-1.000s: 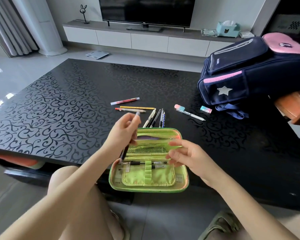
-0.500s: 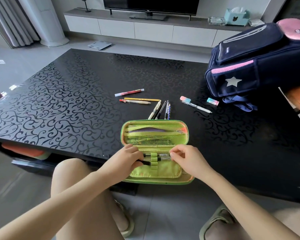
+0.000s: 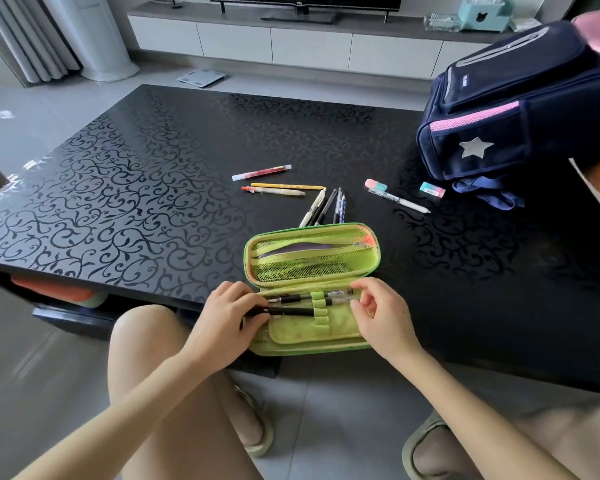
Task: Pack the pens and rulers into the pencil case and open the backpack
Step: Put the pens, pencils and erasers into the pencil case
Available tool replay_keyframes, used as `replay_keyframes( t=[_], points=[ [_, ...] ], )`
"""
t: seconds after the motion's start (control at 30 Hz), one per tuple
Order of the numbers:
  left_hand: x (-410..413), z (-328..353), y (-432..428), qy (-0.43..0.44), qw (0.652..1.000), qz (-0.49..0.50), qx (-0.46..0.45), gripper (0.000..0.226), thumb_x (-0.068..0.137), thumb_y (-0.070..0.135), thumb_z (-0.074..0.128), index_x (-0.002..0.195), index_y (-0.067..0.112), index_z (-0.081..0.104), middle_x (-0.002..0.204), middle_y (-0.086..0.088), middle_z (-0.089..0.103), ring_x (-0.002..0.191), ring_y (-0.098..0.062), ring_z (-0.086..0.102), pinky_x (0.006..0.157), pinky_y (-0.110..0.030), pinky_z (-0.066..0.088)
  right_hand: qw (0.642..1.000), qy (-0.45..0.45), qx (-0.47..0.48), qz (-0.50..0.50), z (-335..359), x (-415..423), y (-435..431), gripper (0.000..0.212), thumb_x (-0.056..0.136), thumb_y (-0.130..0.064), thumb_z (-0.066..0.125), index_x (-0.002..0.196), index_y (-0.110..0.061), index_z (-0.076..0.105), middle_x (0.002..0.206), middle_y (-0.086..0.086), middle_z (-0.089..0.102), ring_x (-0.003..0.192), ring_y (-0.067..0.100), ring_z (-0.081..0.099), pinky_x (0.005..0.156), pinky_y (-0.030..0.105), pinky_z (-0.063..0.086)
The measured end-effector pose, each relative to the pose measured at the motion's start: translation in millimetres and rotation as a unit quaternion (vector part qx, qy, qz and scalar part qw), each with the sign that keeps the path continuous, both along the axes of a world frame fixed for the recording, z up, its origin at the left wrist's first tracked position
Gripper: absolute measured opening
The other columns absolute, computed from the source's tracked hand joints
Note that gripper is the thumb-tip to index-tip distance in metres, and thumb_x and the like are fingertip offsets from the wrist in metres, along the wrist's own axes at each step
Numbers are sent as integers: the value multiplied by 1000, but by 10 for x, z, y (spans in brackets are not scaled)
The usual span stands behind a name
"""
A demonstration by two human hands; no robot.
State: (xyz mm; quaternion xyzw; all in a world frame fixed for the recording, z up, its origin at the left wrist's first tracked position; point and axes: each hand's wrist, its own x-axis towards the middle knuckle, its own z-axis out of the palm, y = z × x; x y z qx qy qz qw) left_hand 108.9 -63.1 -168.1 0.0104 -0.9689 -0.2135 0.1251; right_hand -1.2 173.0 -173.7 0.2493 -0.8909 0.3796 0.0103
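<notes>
A green pencil case (image 3: 329,336) lies open at the table's near edge, its lid tilted back. Two pens (image 3: 298,298) sit under its elastic loops. My left hand (image 3: 227,311) pinches a black pen (image 3: 288,311) whose tip lies against the lowest loop. My right hand (image 3: 378,311) rests on the case's right end, fingers curled at the pens' ends. Behind the case lie several loose pens (image 3: 326,207), a red pen (image 3: 261,172), a yellow pencil (image 3: 286,186) and a white pen (image 3: 400,200). The navy and pink backpack (image 3: 513,109) stands zipped at the back right.
Two erasers (image 3: 376,184) (image 3: 432,189) lie near the white pen on the black patterned table (image 3: 136,188). My knees and sandals sit below the table's near edge. A white TV cabinet (image 3: 291,46) runs along the far wall, a scale (image 3: 201,77) on the floor.
My left hand came down from above the case with the black pen and now lays it against the loops. My right hand slid to the case's right end. The camera tilted down.
</notes>
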Motion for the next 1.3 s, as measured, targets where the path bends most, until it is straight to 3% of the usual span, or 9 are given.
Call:
replay_keyframes(
  t=[0.1,0.27,0.43,0.67,0.77,0.9,1.03,1.17,1.3],
  points=[
    [-13,-15,-20,-4,1000,-9,27,27,83,36,53,90,14,67,84,0,59,83,-12,42,79,-16,35,999,-14,-32,-37,3,6,-18,15,83,-6,60,96,-13,61,68,-1,49,64,5,45,64,20,37],
    [-158,-74,147,34,999,-14,41,10,73,10,72,82,8,69,81,-4,61,83,-12,42,78,-14,34,999,-35,-17,-23,4,12,-38,16,85,-8,57,101,-12,58,69,-3,46,69,8,46,67,21,38],
    [-183,-128,335,29,998,-37,45,10,69,18,70,71,8,66,72,-2,58,77,-11,40,74,-16,34,998,-53,-10,-13,-5,4,-39,14,86,-10,56,99,-13,55,69,-5,44,71,10,45,68,24,39],
    [-504,-91,358,5,998,-53,28,11,72,18,65,68,8,66,68,-2,58,73,-16,44,71,-32,45,999,-38,1,-9,-13,12,-9,14,81,-5,59,94,-11,55,65,-3,43,64,16,45,65,31,41],
    [-637,-22,235,1,997,-76,-12,15,70,28,68,74,14,70,80,-1,62,80,-25,50,73,-39,47,1000,-23,13,2,-17,-6,13,17,79,0,59,93,-8,54,64,-9,39,61,8,41,63,27,36],
    [-728,16,97,-65,997,-18,-23,56,61,66,49,98,27,63,110,-1,53,108,-23,41,90,-39,31,999,-1,25,25,-24,11,31,17,78,2,59,91,-7,53,66,-20,32,63,-3,36,69,24,30],
    [-678,-83,117,-82,996,-18,25,63,63,67,45,108,24,57,114,0,50,112,-24,38,97,-39,34,998,-45,22,41,-24,-9,67,13,82,-4,57,91,-12,55,67,-14,41,64,2,41,69,22,33],
    [-566,-170,176,-49,998,-32,31,58,67,67,49,107,25,57,107,6,46,104,-16,34,92,-29,31,997,-64,-31,-28,205,-198,164,8,87,-9,57,85,-16,62,69,-9,56,65,5,52,60,16,42],
    [-634,-143,140,-23,998,-36,49,45,72,64,50,97,29,62,99,10,48,97,-12,38,89,-29,34,991,0,-4,-133,425,-755,150,10,89,-14,56,85,-10,64,74,1,65,72,20,60,69,35,49]
  ],
)
